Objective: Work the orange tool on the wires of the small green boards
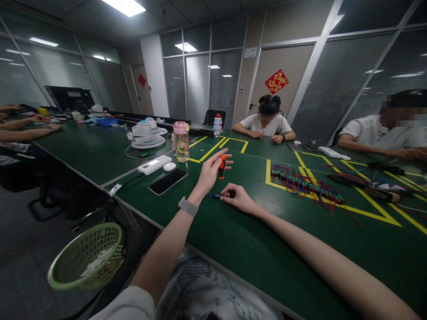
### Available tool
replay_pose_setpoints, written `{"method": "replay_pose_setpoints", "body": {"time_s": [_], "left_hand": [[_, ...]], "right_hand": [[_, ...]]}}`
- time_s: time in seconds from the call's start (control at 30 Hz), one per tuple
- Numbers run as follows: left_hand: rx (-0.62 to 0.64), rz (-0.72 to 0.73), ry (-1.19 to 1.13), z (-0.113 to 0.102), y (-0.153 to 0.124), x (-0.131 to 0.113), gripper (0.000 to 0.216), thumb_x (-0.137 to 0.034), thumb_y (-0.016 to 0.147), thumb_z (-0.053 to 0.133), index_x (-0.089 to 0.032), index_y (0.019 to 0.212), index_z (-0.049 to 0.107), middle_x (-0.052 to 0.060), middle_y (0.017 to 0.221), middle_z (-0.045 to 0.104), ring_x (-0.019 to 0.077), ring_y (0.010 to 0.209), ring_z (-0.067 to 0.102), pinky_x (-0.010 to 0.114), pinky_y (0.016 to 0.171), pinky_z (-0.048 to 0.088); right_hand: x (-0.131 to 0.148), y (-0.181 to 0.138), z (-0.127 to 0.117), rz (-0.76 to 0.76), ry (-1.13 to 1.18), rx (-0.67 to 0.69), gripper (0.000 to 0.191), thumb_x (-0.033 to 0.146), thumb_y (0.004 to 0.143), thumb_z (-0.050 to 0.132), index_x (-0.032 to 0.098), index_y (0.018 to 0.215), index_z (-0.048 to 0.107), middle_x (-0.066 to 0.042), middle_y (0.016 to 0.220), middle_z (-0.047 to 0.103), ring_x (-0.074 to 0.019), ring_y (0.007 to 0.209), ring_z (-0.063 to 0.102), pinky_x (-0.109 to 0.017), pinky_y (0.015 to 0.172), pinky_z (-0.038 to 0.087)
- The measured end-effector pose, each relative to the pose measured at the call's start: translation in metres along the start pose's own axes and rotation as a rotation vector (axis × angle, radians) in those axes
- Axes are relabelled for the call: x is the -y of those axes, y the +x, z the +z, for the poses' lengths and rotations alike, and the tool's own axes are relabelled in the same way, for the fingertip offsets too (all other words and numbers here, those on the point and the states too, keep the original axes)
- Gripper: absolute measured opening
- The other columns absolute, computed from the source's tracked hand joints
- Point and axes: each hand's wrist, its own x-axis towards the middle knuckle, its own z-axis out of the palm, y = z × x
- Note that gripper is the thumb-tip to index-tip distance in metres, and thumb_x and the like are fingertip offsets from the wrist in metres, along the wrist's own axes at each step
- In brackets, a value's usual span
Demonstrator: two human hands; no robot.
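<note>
My left hand point(211, 170) is raised over the green table point(233, 240), its fingers closed round the orange handle of a small screwdriver point(222, 166) that stands upright, tip pointing down. Just below it my right hand point(237, 197) rests on the table, fingers pinched on a small dark part with blue wire point(216, 195) lying on the surface. The screwdriver tip reaches down to that part. A grey watch band sits on my left wrist.
A black phone point(167, 181), a white remote-like device point(154, 165), a pink-lidded bottle point(181, 141) and white fans point(146, 135) stand to the left. A heap of red, blue and green wired parts point(305, 183) lies inside yellow tape lines on the right. Other people sit around the table. A green basket point(87, 261) stands on the floor.
</note>
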Motion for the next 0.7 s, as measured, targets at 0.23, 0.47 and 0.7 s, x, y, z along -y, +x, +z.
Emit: {"method": "replay_pose_setpoints", "body": {"time_s": [0.23,0.47,0.7], "left_hand": [[-0.151,0.124,0.324,-0.001,-0.002,-0.008,0.024,-0.030,0.075,0.066,-0.019,0.096,0.068,0.005,0.097,0.064,0.0142,0.083,0.059,0.026,0.074,0.049],[-0.027,0.070,0.080,-0.006,0.003,0.002,0.034,-0.033,0.089,0.045,-0.022,0.117,0.060,0.007,0.128,0.055,0.0207,0.115,0.053,0.034,0.095,0.043],[-0.076,0.015,0.033,-0.001,0.001,0.001,0.035,-0.033,0.084,0.053,-0.020,0.117,0.058,0.009,0.116,0.062,0.0179,0.094,0.063,0.033,0.082,0.051]], "right_hand": [[-0.002,0.000,0.001,-0.001,0.004,0.003,0.015,0.025,0.070,0.067,0.015,0.080,0.064,-0.001,0.072,0.058,-0.0126,0.066,0.052,-0.027,0.062,0.045],[0.000,0.000,0.000,-0.003,-0.017,0.001,0.014,0.025,0.070,0.067,0.015,0.080,0.065,-0.001,0.073,0.058,-0.0126,0.067,0.053,-0.027,0.064,0.045],[-0.001,0.000,0.000,-0.006,-0.007,-0.002,0.015,0.025,0.070,0.067,0.015,0.080,0.064,0.000,0.071,0.057,-0.0127,0.066,0.053,-0.026,0.062,0.044]]}}
